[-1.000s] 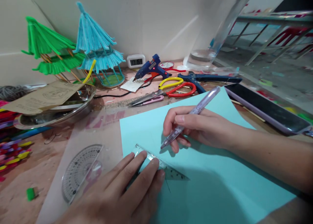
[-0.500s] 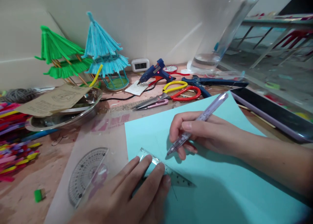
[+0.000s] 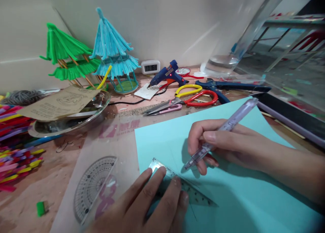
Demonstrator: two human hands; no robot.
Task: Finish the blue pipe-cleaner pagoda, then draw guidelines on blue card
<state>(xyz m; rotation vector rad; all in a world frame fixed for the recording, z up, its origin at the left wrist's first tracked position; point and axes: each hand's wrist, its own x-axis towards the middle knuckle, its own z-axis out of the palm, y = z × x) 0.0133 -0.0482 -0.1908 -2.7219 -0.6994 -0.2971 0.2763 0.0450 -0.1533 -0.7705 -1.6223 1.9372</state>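
Head view: left hand (image 3: 149,206) flat, pinning clear set square (image 3: 181,187) on cyan paper (image 3: 228,192); right hand (image 3: 218,143) clamped on mechanical pencil (image 3: 218,133), tip just above; ruling step, needing steady square.

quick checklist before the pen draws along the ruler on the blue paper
1. Left hand presses the clear plastic triangle ruler flat: ok.
2. Ruler lies on the light blue paper sheet: ok.
3. Right hand grips the translucent purple pen: ok.
4. Pen tip at the ruler's edge: not ok, it is just above it.
5. Left fingertips back from the drawing edge: cannot tell.
6. Pen tip extended: cannot tell.
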